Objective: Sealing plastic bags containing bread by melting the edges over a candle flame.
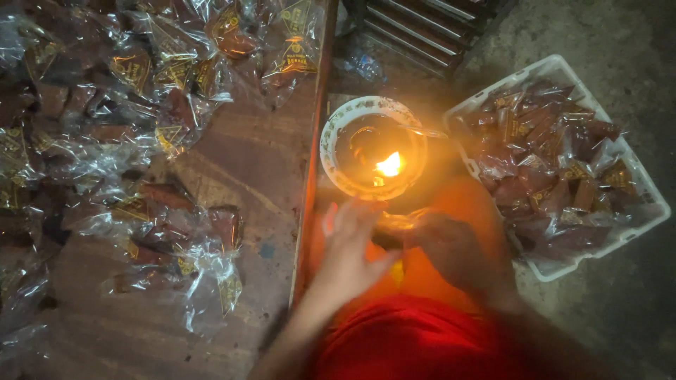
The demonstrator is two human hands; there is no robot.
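A patterned white bowl (338, 127) holds dark oil and a small burning flame (389, 165). Just below it, my left hand (348, 250) and my right hand (451, 250) pinch the two ends of a clear plastic packet (396, 224) held between them, close to the flame. Both hands are blurred and lit orange. They hover over my lap, covered in orange and red cloth (422, 331).
A wooden table (239, 169) on the left carries many clear packets of dark brown pieces (141, 70). Its edge runs down beside the bowl. A white plastic basket (651, 211) on the right is full of packets. Grey concrete floor (620, 56) lies around it.
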